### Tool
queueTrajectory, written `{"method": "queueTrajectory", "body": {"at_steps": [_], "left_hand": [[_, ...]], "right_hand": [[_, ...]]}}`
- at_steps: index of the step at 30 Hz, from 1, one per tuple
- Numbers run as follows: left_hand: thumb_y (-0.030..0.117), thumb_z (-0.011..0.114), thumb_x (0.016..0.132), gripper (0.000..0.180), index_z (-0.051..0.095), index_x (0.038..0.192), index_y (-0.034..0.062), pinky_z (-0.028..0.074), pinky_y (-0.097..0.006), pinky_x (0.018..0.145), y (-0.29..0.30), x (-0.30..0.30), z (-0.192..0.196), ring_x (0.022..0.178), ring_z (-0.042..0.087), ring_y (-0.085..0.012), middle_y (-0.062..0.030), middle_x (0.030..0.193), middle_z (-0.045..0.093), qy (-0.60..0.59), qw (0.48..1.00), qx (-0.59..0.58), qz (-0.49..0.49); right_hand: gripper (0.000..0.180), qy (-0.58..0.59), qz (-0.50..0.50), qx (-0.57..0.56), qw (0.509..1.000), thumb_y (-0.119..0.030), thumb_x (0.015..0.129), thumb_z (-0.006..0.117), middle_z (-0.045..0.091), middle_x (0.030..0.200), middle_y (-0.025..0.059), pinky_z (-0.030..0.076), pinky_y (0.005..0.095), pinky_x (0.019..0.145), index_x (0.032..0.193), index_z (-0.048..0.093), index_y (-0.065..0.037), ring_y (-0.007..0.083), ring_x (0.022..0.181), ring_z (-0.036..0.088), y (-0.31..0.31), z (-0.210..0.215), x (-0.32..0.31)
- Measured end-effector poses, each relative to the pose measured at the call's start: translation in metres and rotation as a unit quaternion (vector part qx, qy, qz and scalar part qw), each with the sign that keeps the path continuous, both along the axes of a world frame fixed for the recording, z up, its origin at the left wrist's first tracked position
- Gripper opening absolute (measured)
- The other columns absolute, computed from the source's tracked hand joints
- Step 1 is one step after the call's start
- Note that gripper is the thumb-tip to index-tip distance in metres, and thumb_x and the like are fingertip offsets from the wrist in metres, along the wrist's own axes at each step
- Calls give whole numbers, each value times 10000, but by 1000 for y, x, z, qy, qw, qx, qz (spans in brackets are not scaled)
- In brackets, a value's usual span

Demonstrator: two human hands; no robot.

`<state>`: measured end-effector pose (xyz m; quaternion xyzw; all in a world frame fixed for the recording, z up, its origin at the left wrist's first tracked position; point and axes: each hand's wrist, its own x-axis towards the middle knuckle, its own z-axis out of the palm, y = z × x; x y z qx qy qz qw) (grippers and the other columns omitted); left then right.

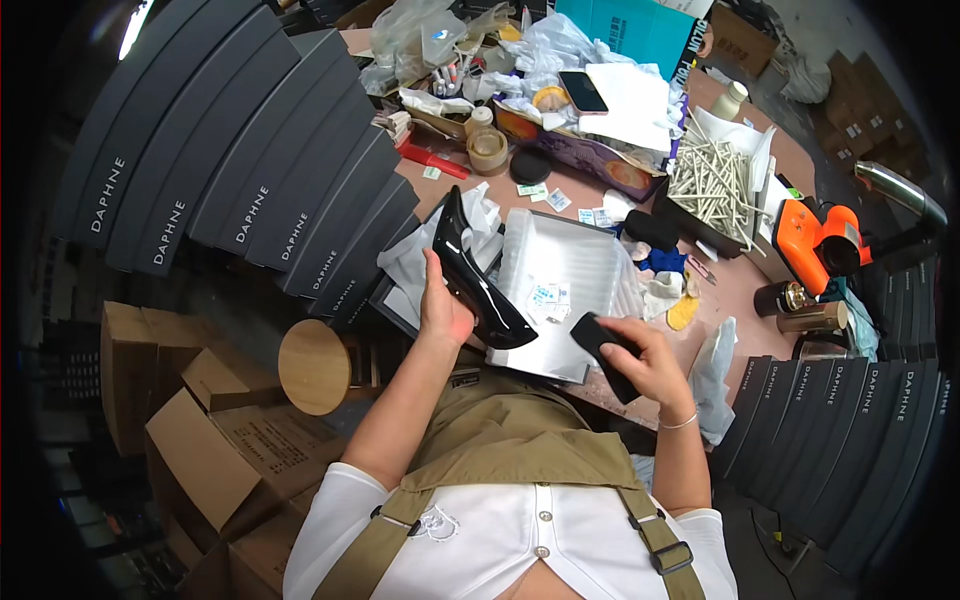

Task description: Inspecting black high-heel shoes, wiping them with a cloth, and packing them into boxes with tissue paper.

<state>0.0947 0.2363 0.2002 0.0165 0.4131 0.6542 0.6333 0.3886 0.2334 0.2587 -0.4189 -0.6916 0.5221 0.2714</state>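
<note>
A glossy black shoe (480, 290) with a pointed toe rests in my left hand (442, 308), over the left part of the table. My fingers pass behind it, the thumb along its side. My right hand (648, 362) is wrapped round a dark oblong block with rounded ends (592, 338); whether it is a sponge or a brush I cannot tell. The shoe and the block are apart. Between and beyond my hands lies an open box part lined with white (582, 368), small printed packets (549, 297) inside. White tissue paper (487, 222) fills another open box behind the shoe.
Tall stacks of dark grey shoeboxes (270, 170) rise at left, more (835, 400) at right. A box of thin white sticks (712, 190), an orange device (803, 245), a phone (583, 92) and crumpled paper crowd the table. Cardboard cartons (215, 450) and a round stool (314, 367) stand lower left.
</note>
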Motion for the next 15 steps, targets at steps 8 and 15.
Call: {"method": "queueTrajectory", "body": {"at_steps": [8, 15], "left_hand": [[640, 469, 875, 739, 363, 1362, 93, 424, -483, 968, -5, 10, -22, 1201, 443, -320, -135, 1291, 439, -1, 997, -56, 52], [508, 420, 962, 573, 394, 1339, 77, 434, -422, 983, -12, 5, -5, 1158, 508, -252, -114, 1268, 494, 104, 991, 63, 57]], "right_hand": [[385, -29, -23, 175, 984, -145, 776, 692, 563, 842, 145, 465, 363, 665, 1140, 619, -47, 291, 720, 570, -24, -5, -65], [329, -135, 87, 61, 985, -175, 794, 665, 595, 835, 170, 486, 378, 690, 1088, 651, -29, 327, 770, 605, -32, -56, -37]]}}
